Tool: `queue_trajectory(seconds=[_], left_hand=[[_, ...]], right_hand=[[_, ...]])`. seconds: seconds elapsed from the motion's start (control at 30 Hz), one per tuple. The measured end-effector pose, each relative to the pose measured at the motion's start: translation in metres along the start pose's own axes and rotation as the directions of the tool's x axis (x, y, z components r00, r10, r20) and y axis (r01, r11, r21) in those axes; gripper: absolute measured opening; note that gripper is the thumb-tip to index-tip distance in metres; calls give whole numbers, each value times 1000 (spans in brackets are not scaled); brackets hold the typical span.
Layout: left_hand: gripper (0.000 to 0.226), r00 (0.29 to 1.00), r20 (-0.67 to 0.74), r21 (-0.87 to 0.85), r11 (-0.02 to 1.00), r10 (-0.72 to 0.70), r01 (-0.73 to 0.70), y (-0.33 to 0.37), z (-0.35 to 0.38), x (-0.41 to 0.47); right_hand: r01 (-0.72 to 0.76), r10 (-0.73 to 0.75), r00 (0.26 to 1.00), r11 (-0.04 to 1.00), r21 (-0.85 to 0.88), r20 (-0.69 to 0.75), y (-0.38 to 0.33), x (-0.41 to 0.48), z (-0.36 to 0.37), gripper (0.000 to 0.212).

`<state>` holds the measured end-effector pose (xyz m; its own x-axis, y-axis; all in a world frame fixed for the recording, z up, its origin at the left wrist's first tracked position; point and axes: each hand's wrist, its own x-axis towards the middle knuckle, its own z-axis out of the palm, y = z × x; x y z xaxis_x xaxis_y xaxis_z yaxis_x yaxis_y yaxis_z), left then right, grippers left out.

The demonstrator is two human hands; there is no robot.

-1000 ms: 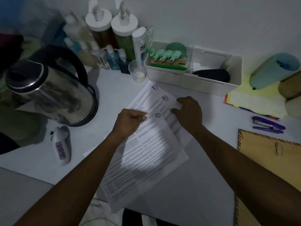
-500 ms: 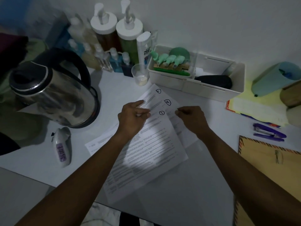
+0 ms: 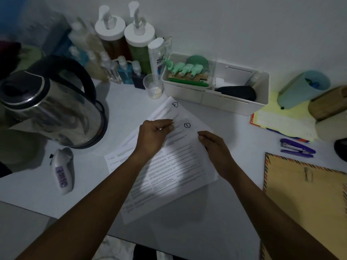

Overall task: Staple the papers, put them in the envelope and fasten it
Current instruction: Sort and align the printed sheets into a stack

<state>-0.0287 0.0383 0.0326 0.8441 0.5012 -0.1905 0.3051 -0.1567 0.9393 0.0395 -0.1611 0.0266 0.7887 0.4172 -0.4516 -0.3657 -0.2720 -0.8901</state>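
On the white table lie printed papers, fanned out. The left hand pinches the top sheet at its far edge; the right hand pinches its right corner. A purple stapler and a brown envelope lie at the right, a steel kettle at the left.

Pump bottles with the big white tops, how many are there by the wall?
2. One brown pump bottle stands at the back behind the small bottles; one green pump bottle is right beside it, nearer the white tray. Others may be hidden.
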Motion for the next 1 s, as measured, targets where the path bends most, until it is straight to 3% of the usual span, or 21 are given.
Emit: queue_trajectory(seconds=[0.23, 0.6, 1.0], left_hand=[[22, 999, -33, -44, 998, -39, 38, 2, 2, -6], [17, 997, -51, -80, 996, -52, 48, 9, -3, -12], [24, 987, -6, -122, 979, -162, 160, 3, -14, -4]], right_hand=[[185, -183, 983, 970, -156, 25, 7, -8, 7, 21], [215, -241, 969, 924, -316, -46, 16, -4, 11, 26], [264, -284, 959, 915, -305, -20, 8, -5, 13, 18]])
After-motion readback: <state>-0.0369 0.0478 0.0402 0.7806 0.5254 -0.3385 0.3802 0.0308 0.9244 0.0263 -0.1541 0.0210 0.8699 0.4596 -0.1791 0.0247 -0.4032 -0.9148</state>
